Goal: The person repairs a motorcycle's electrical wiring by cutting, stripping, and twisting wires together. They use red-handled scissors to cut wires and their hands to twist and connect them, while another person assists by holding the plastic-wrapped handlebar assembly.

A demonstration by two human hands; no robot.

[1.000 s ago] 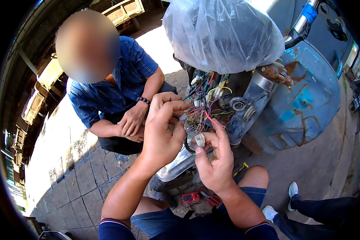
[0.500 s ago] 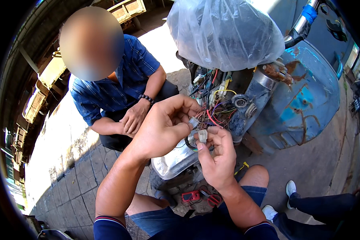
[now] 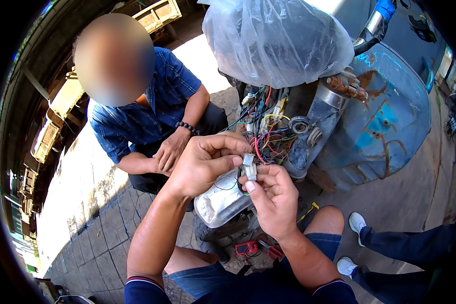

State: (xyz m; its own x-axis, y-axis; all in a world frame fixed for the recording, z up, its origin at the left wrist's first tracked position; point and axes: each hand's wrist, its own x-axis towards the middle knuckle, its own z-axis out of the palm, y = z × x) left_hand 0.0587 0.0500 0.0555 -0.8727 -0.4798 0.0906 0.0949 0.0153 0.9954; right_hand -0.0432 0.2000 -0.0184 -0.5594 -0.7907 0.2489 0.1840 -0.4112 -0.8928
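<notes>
My left hand point(image 3: 200, 164) pinches a small whitish plastic wire connector point(image 3: 248, 159) between thumb and fingers. Just below it, a second pale wire connector point(image 3: 251, 173) is gripped by my right hand point(image 3: 272, 195). The two connectors meet end to end; whether they are locked together I cannot tell. Behind my fingers, a tangle of coloured wires point(image 3: 268, 133) spills out of the front of a worn vehicle, seemingly a scooter. A silver metal cover point(image 3: 219, 202) lies under my hands.
A clear plastic bag point(image 3: 281, 45) covers a bulky part above the wires. A rusty blue body panel point(image 3: 385, 121) stands at the right. At the left a person in a blue shirt point(image 3: 152, 116) crouches close by. A red meter point(image 3: 247, 248) lies on the ground below; another person's legs point(image 3: 395, 248) are at right.
The two connectors, apart before, now touch. My left hand has come slightly down, and my right hand has shifted a little left. The view has shifted slightly.
</notes>
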